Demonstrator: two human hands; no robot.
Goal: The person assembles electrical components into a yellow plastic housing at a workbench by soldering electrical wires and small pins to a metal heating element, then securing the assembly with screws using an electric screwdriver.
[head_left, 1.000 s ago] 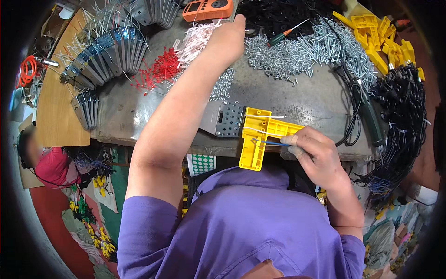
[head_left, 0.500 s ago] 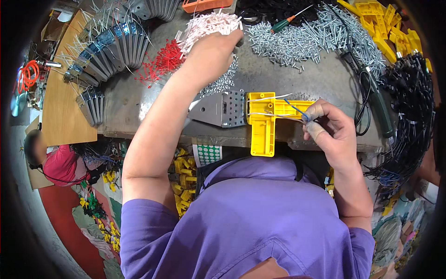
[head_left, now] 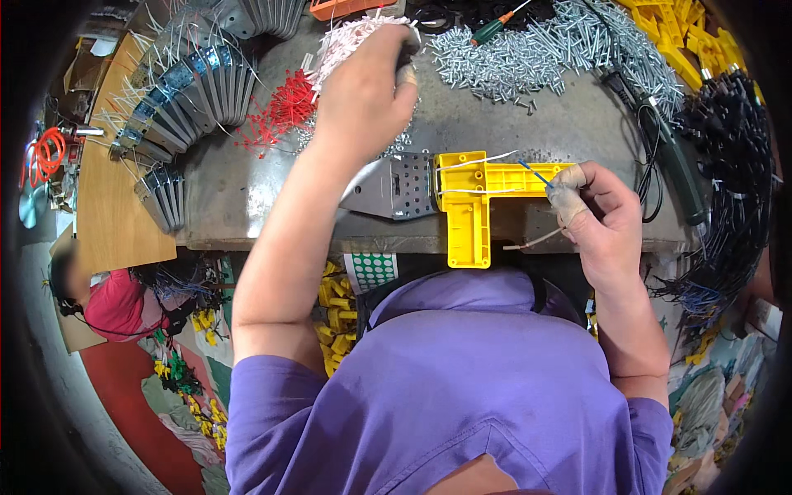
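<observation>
My left hand (head_left: pixel 363 103) is over the heap of small white sleeves (head_left: pixel 351 45), fingers bent and thumb apart; its fingertips are partly hidden. In front of me lies a yellow T-shaped plastic housing (head_left: pixel 468 231), joined at its left to a grey perforated metal plate (head_left: pixel 388 191). Two white wires (head_left: pixel 478 192) stretch from the plate's side across the housing. At the housing's right arm, my right hand (head_left: pixel 606 219) pinches wires between thumb and fingers. A blue wire (head_left: pixel 535 172) sticks out toward the upper left, and a pale wire (head_left: pixel 535 242) hangs out lower down.
Red pieces (head_left: pixel 290 103) and small nuts lie beside the sleeves. Screws (head_left: pixel 503 70) and a green-handled screwdriver (head_left: pixel 487 33) lie farther back. At right are a dark corded tool (head_left: pixel 672 165) and black cables (head_left: pixel 726 181). Metal plates (head_left: pixel 198 91) stand at left; a person (head_left: pixel 124 305) sits beyond.
My left hand has shifted slightly up and left over the sleeves, its thumb now showing. My right hand has moved slightly right and turned, so the pale wire now points down and left.
</observation>
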